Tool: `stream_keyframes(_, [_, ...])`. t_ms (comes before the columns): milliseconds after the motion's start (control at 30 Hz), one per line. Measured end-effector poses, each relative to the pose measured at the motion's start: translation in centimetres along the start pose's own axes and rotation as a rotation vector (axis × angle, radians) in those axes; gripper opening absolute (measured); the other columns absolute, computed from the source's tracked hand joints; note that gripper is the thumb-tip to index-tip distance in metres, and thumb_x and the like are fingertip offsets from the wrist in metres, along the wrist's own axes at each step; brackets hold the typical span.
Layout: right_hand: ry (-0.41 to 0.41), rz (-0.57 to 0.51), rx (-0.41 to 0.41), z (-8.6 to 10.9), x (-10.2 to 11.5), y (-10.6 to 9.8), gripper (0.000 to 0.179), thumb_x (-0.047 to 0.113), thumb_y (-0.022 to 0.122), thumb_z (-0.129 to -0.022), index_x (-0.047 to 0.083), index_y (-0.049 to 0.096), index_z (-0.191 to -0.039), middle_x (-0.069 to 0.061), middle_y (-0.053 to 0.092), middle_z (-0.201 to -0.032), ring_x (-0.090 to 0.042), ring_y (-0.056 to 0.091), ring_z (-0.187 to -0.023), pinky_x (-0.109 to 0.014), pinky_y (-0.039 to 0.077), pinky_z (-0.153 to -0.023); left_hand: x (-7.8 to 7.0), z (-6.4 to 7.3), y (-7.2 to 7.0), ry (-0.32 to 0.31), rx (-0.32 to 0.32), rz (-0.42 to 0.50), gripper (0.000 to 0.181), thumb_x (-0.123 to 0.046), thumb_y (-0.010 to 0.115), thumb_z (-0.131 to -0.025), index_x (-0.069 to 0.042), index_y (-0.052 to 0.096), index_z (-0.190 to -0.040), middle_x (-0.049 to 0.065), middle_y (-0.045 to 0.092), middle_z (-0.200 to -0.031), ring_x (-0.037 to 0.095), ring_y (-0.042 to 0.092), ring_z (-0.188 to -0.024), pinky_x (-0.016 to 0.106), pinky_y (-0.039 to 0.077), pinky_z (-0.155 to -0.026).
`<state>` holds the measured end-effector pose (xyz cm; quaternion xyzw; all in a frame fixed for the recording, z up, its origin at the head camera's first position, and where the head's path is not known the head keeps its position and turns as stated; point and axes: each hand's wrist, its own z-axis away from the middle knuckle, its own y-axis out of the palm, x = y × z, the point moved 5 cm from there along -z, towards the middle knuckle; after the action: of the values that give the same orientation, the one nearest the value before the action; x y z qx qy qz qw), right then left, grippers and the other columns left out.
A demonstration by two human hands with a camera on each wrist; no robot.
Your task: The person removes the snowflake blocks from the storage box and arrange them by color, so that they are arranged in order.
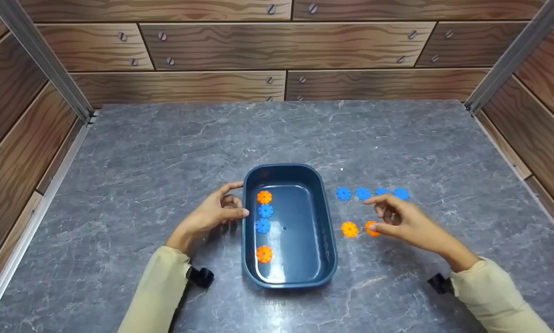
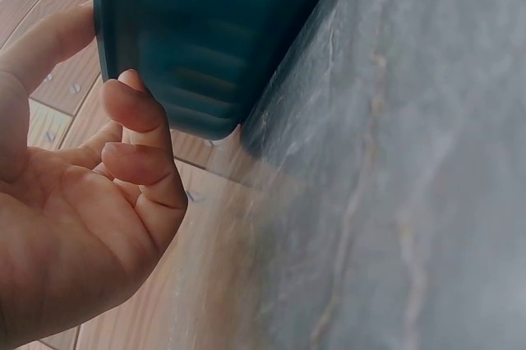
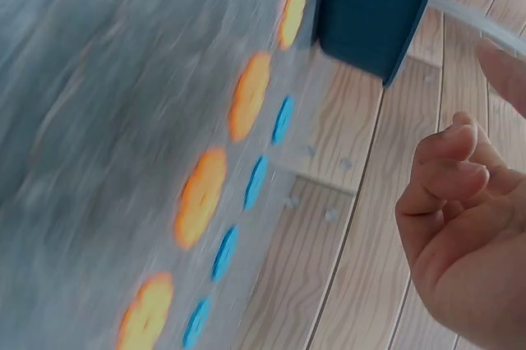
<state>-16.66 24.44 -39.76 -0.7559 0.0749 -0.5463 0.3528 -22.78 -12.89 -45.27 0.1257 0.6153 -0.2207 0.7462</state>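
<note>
A dark blue rectangular tray stands upright on the table. My left hand holds its left rim, thumb at the edge and some fingers curled against the outer wall; the left wrist view shows this hand at the tray wall. Inside lie two orange notched discs and two blue notched discs, along the left side. Right of the tray, my right hand hovers over a row of orange discs, thumb and index finger apart, nothing between them. It partly hides that row, seen fully in the right wrist view.
Several blue discs form a row beyond the orange ones, to the right of the tray. The grey marble-patterned table is enclosed by wood-patterned walls, with metal posts at the back corners.
</note>
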Motion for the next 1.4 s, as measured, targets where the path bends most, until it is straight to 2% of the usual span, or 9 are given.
stream_keyframes(133, [-0.047, -0.091, 0.032, -1.1, 0.8, 1.6, 0.042, 0.001, 0.071, -0.082, -0.001, 0.056, -0.121, -0.008, 0.047, -0.084, -0.002, 0.038, -0.064, -0.024, 0.035, -0.052, -0.1, 0.1, -0.2, -0.012, -0.017, 0.007, 0.075, -0.011, 0.072, -0.084, -0.007, 0.031, -0.146, -0.002, 0.056, -0.087, 0.009, 0.046, -0.064, 0.021, 0.035, -0.055])
stream_keyframes(233, [-0.065, -0.116, 0.063, -1.8, 1.5, 2.7, 0.041, 0.002, 0.071, -0.083, -0.001, 0.055, -0.121, -0.006, 0.047, -0.084, 0.0, 0.038, -0.064, -0.023, 0.035, -0.052, -0.1, 0.1, -0.2, -0.014, -0.019, 0.012, 0.075, -0.011, 0.073, -0.084, -0.007, 0.032, -0.146, -0.002, 0.056, -0.087, 0.01, 0.046, -0.065, 0.021, 0.035, -0.055])
stream_keyframes(367, [-0.071, -0.109, 0.11, -2.5, 2.7, 3.8, 0.041, 0.006, 0.071, -0.085, 0.0, 0.055, -0.122, -0.004, 0.048, -0.085, -0.001, 0.038, -0.064, -0.021, 0.036, -0.054, -0.1, 0.0, -0.2, -0.009, -0.012, 0.005, 0.075, -0.012, 0.073, -0.084, -0.007, 0.032, -0.146, -0.002, 0.056, -0.087, 0.01, 0.047, -0.065, 0.021, 0.036, -0.055])
stream_keyframes(567, [-0.087, -0.109, 0.191, -3.5, 4.3, 5.4, 0.044, 0.012, 0.07, -0.087, 0.0, 0.054, -0.125, -0.017, 0.049, -0.085, -0.003, 0.039, -0.065, -0.021, 0.037, -0.056, -0.3, -0.1, -0.2, 0.006, -0.007, 0.004, 0.074, -0.01, 0.072, -0.084, -0.006, 0.031, -0.146, -0.002, 0.056, -0.086, 0.009, 0.047, -0.063, 0.021, 0.036, -0.054])
stream_keyframes(667, [-0.104, -0.103, 0.21, -4.0, 4.8, 6.1, 0.043, 0.014, 0.071, -0.087, 0.002, 0.054, -0.125, -0.018, 0.049, -0.086, -0.004, 0.039, -0.065, -0.02, 0.037, -0.057, -0.3, 0.0, -0.1, 0.008, -0.002, 0.003, 0.075, -0.01, 0.072, -0.084, -0.005, 0.03, -0.146, -0.002, 0.056, -0.086, 0.009, 0.047, -0.064, 0.02, 0.036, -0.054])
stream_keyframes(967, [-0.075, -0.09, 0.268, -5.1, 6.2, 7.8, 0.045, 0.022, 0.072, -0.086, 0.009, 0.055, -0.126, -0.018, 0.051, -0.09, -0.005, 0.04, -0.067, -0.017, 0.038, -0.061, 0.0, 0.1, 0.0, -0.007, -0.015, -0.006, 0.075, -0.011, 0.072, -0.084, -0.005, 0.031, -0.146, -0.002, 0.056, -0.087, 0.009, 0.047, -0.066, 0.021, 0.036, -0.055])
stream_keyframes(1200, [-0.102, -0.086, 0.287, -5.8, 6.9, 9.0, 0.044, 0.024, 0.072, -0.087, 0.011, 0.056, -0.125, -0.005, 0.05, -0.09, -0.006, 0.041, -0.067, -0.018, 0.039, -0.061, 0.1, 0.1, 0.1, -0.018, -0.018, -0.002, 0.075, -0.011, 0.073, -0.083, -0.006, 0.031, -0.146, -0.002, 0.056, -0.088, 0.01, 0.047, -0.066, 0.022, 0.036, -0.055])
stream_keyframes(1400, [-0.085, -0.043, 0.319, -6.3, 7.2, 10.1, 0.044, 0.028, 0.072, -0.087, 0.013, 0.056, -0.125, -0.01, 0.053, -0.091, -0.006, 0.044, -0.068, -0.019, 0.041, -0.062, 0.2, 0.1, 0.2, -0.007, -0.011, 0.026, 0.075, -0.009, 0.072, -0.083, -0.005, 0.031, -0.146, -0.002, 0.057, -0.086, 0.01, 0.047, -0.064, 0.021, 0.035, -0.054])
